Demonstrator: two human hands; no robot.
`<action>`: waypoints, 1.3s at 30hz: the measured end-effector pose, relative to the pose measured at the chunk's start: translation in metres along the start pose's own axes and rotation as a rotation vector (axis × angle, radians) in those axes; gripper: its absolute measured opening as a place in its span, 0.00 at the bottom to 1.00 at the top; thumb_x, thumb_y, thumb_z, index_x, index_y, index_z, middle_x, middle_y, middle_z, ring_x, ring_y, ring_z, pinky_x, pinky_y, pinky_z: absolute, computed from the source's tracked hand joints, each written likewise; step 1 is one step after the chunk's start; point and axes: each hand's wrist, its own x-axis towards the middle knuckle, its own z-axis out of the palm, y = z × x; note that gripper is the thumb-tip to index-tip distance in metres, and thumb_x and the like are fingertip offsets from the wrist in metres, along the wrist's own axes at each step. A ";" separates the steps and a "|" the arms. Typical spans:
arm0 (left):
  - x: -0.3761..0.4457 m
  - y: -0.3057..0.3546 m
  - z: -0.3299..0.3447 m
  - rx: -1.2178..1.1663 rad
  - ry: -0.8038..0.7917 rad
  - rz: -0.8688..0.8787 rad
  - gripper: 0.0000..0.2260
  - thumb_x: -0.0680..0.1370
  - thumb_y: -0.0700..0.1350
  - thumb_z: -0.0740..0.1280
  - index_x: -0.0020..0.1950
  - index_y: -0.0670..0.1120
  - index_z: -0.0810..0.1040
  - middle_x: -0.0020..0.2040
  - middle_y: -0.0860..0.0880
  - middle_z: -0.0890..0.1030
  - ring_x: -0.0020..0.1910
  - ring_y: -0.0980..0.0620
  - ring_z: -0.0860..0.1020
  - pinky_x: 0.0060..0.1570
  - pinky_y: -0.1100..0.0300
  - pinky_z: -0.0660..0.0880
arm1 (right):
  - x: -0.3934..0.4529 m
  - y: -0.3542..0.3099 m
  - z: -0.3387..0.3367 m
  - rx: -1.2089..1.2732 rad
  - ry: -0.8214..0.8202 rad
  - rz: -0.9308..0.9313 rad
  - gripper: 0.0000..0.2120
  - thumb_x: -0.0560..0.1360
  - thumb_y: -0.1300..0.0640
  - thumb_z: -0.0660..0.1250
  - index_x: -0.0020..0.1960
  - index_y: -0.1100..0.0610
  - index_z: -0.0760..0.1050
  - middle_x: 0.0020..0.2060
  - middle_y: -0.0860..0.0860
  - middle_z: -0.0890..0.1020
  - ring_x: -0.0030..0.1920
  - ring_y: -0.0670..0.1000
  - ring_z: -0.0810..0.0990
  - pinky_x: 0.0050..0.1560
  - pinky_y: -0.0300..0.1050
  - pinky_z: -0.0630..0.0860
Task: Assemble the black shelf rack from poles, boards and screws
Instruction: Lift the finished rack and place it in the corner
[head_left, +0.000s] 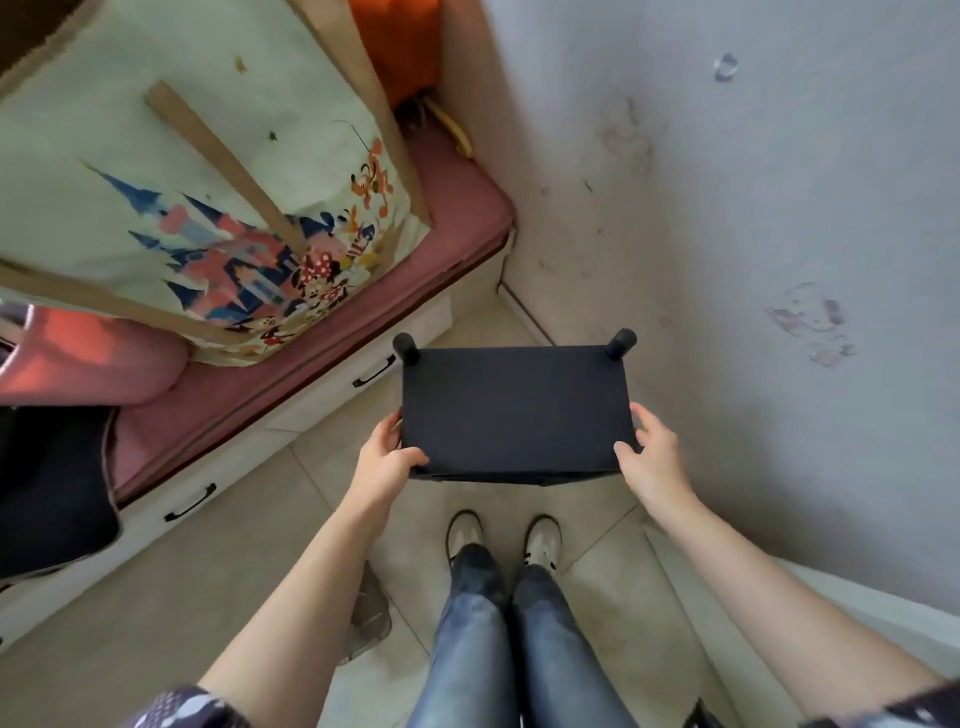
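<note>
Above tiled floor (260, 571), both hands' fingers (387, 434) grip the black shelf rack (517, 410).

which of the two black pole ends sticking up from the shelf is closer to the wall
The round black pole end at the black shelf board's far right corner; the other pole end stands on the bed side.

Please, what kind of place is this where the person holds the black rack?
Most likely a corner of a home bedroom. A low bed with a pink mattress and white drawers below it stands beside a marked wall, and a cartoon-print storage bag sits on the bed. Both hands grip the black shelf rack over the tiled floor.
</note>
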 end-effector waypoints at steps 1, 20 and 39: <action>0.012 -0.004 0.004 0.002 0.002 -0.011 0.34 0.73 0.29 0.65 0.78 0.48 0.64 0.66 0.53 0.75 0.60 0.53 0.76 0.37 0.70 0.77 | 0.015 0.001 0.004 -0.001 -0.015 -0.004 0.29 0.78 0.67 0.62 0.77 0.52 0.63 0.69 0.53 0.75 0.68 0.54 0.74 0.66 0.50 0.72; 0.088 -0.051 0.114 -0.004 0.293 -0.141 0.32 0.79 0.32 0.63 0.78 0.49 0.55 0.72 0.50 0.71 0.63 0.51 0.74 0.63 0.55 0.73 | 0.226 -0.043 0.027 -0.127 -0.307 -0.241 0.28 0.77 0.74 0.58 0.74 0.58 0.67 0.68 0.59 0.74 0.71 0.57 0.70 0.70 0.53 0.70; 0.080 -0.021 0.119 0.548 0.127 -0.319 0.09 0.80 0.43 0.65 0.52 0.37 0.76 0.42 0.41 0.80 0.40 0.45 0.78 0.38 0.53 0.75 | 0.227 0.001 0.020 0.026 -0.012 -0.001 0.31 0.73 0.67 0.72 0.73 0.61 0.66 0.69 0.57 0.73 0.66 0.57 0.73 0.65 0.49 0.71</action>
